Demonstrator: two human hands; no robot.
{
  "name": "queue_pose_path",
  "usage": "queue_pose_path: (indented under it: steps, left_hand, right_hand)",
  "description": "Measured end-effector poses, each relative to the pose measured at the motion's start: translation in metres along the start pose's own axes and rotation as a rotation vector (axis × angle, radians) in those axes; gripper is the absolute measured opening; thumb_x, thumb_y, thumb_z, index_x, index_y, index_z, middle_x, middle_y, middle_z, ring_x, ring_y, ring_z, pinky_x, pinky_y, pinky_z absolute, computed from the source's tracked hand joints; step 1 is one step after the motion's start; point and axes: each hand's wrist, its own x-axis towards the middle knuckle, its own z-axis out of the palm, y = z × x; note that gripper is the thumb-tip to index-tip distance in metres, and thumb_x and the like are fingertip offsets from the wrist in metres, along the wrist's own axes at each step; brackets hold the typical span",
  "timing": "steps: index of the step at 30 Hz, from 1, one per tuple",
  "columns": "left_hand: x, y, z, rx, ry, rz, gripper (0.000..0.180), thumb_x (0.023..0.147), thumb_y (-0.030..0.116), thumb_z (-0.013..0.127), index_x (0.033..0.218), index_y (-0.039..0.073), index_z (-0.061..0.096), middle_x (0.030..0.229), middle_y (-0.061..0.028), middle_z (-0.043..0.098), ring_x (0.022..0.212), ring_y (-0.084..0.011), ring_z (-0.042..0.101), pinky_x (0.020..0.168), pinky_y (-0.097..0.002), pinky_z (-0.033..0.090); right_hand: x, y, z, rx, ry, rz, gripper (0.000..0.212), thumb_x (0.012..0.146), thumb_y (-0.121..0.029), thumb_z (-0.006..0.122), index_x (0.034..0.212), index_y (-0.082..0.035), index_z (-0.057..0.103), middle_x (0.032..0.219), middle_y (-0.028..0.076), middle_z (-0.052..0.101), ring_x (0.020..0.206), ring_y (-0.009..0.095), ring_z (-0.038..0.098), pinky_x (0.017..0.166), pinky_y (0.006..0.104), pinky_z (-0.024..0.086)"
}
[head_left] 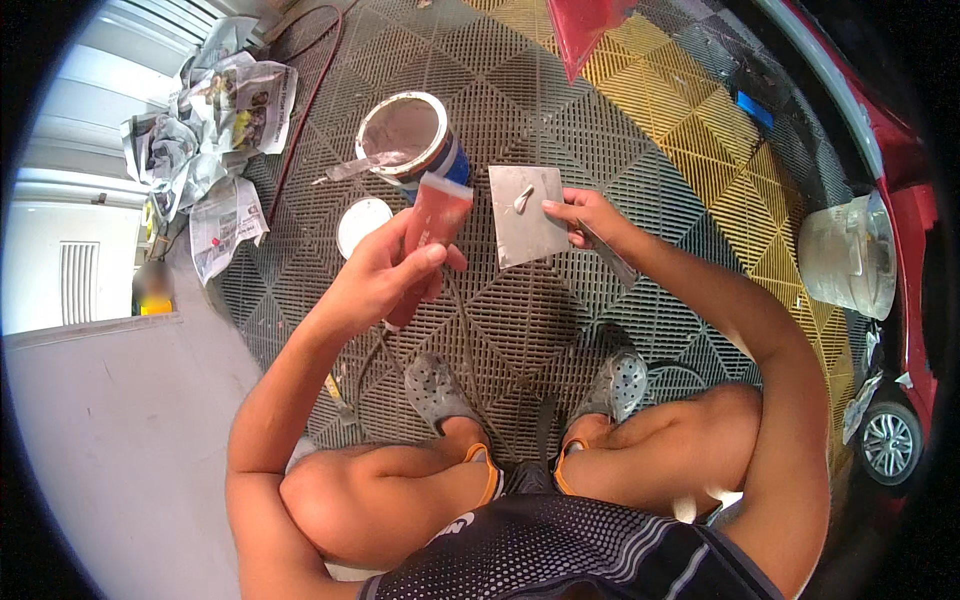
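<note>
The left hand (380, 275) is wrapped around a reddish-brown, flat-ended soft tube (436, 215), in front of an open blue-and-white round tub (453, 160). The right hand (585, 215) pinches a grey, square flat sheet (525, 238) bearing a small whitish dab (523, 198). Portioning paste seems in hand; next probably calls for holding the sheet level while working the dab.

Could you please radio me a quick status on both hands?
Left hand gripping red tube. Right hand holding flat grey plate, pale dab on top. Open tub just beyond left hand, flat tool on its rim.
</note>
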Motion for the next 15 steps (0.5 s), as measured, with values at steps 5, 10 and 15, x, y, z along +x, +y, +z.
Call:
queue_pose_path:
  steps: [5, 10, 15]
  left_hand:
    - [0.006, -0.010, 0.008, -0.111, 0.064, -0.071, 0.037, 0.106, 0.023, 0.058, 0.134, -0.001, 0.052, 0.100, -0.0113, 0.071, 0.073, -0.0118, 0.066, 0.065, -0.0266, 0.056]
    - [0.008, -0.008, 0.017, -0.197, 0.155, -0.104, 0.034, 0.106, 0.024, 0.059, 0.130, -0.001, 0.055, 0.087, -0.0076, 0.068, 0.064, -0.0105, 0.060, 0.060, -0.0258, 0.053]
    - [0.010, -0.018, 0.007, -0.030, 0.155, -0.084, 0.031, 0.104, 0.027, 0.063, 0.116, -0.002, 0.065, 0.074, -0.0033, 0.061, 0.063, -0.0102, 0.060, 0.058, -0.0260, 0.052]
  right_hand:
    - [0.004, 0.014, 0.013, 0.010, -0.060, 0.021, 0.033, 0.101, -0.032, 0.065, 0.122, -0.007, 0.067, 0.082, -0.003, 0.065, 0.052, 0.002, 0.043, 0.046, 0.0202, 0.032]
    - [0.002, 0.000, 0.036, 0.007, -0.148, -0.021, 0.033, 0.101, -0.031, 0.066, 0.122, -0.006, 0.068, 0.081, -0.003, 0.065, 0.053, 0.002, 0.045, 0.046, 0.0212, 0.035]
    - [0.001, -0.004, 0.043, -0.002, -0.165, -0.039, 0.032, 0.101, -0.031, 0.066, 0.121, -0.006, 0.069, 0.083, -0.002, 0.066, 0.053, 0.003, 0.046, 0.047, 0.0214, 0.036]
